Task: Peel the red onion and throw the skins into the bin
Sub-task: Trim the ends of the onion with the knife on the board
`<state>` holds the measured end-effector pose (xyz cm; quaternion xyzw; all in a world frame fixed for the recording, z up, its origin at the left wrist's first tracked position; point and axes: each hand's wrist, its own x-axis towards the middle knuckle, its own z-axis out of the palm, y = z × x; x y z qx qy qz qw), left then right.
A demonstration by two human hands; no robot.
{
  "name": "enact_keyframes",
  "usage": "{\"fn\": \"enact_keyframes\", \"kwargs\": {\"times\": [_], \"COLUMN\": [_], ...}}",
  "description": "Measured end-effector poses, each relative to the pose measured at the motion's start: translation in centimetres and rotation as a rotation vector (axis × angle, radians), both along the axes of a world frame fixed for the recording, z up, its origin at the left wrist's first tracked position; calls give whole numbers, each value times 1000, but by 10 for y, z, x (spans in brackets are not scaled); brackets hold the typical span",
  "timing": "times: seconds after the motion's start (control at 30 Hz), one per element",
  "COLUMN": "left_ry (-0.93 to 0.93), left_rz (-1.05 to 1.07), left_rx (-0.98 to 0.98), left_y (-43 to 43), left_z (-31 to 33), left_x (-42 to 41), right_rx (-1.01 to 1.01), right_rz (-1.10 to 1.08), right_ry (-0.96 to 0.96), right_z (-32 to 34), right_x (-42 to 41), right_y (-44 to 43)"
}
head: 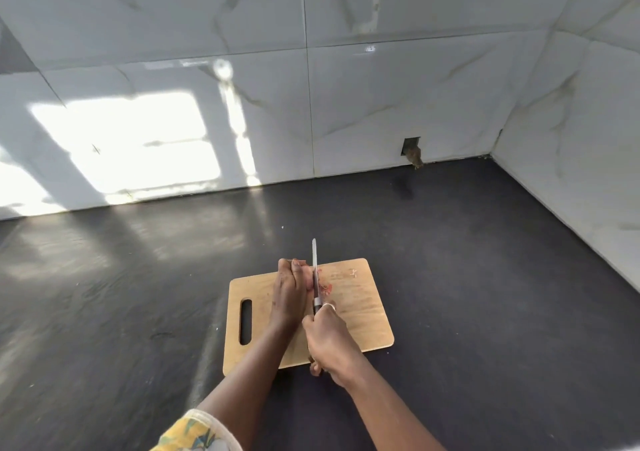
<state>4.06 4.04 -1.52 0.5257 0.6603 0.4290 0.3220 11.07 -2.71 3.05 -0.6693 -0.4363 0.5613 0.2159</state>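
Note:
A wooden cutting board [360, 315] with a handle slot lies on the dark counter. My left hand [289, 291] curls over the red onion [320, 286] on the board and hides most of it; only reddish bits show beside the blade. My right hand [329, 339] grips the handle of a knife [314, 263], whose blade stands on edge against the onion, tip pointing away from me. A few skin scraps [351, 273] lie on the board's far right. No bin is in view.
The dark counter [485, 277] runs back to white marble-look wall tiles, with a side wall on the right. A small wall opening with a brownish stub [414, 154] sits at the back. Sunlight patches fall on the left wall and counter.

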Motion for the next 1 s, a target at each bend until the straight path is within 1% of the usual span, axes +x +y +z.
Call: {"fn": "enact_keyframes", "kwargs": {"times": [0.07,0.13,0.27,0.37,0.53,0.67,0.8,0.9,1.0], "left_ry": [-2,-7,-7,-13,-16,-17,69,65,88], "left_rz": [10,5,27,12,-7,-20,-82,-47,-1], "left_rx": [-13,-21,-12,-17,-46,-48,-61,-74,-59], "left_y": [-2,-2,-1,-2,-2,-2,1,6,12], "left_z": [0,0,5,10,6,6,4,6,4], "left_x": [1,0,-1,-1,-1,-1,2,2,-1], "right_rx": [-11,34,183,175,105,51,57,55,34], "right_rz": [-18,-38,-1,32,34,33,69,71,60], "right_ry": [20,7,-116,-152,-197,-139,-151,-127,-47], "right_z": [1,2,6,6,5,4,4,4,2], "right_x": [5,6,-1,-3,-6,-1,7,6,4], "right_y": [-5,-5,-6,-7,-5,-1,7,15,21]}}
